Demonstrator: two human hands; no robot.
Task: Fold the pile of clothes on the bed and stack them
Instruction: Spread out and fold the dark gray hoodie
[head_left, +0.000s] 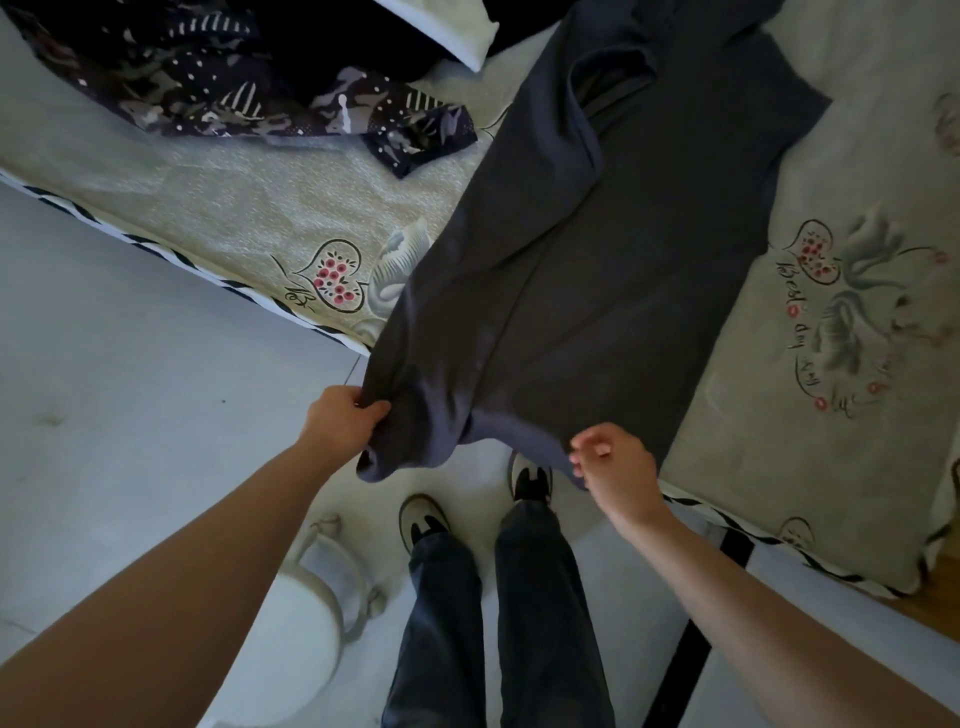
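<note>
Both bare forearms reach forward and down toward the near corner of the bed. The left hand has its fingers curled tight on a bunched lower corner of the dark grey shirt, thumb on top, lifting that corner off the bed's edge so a fold of cloth hangs below the fist. The right hand is at the shirt's other lower corner, fingers loosely bent and slightly apart; a fingertip seems to touch the hem, but whether it pinches the cloth I cannot tell. Between the hands the hem sags over the bed corner, above the person's shoes. The shirt stretches away across the bed, its left side folded over, one sleeve spread flat toward the right edge. At the far left edge lies a crumpled patterned garment.
</note>
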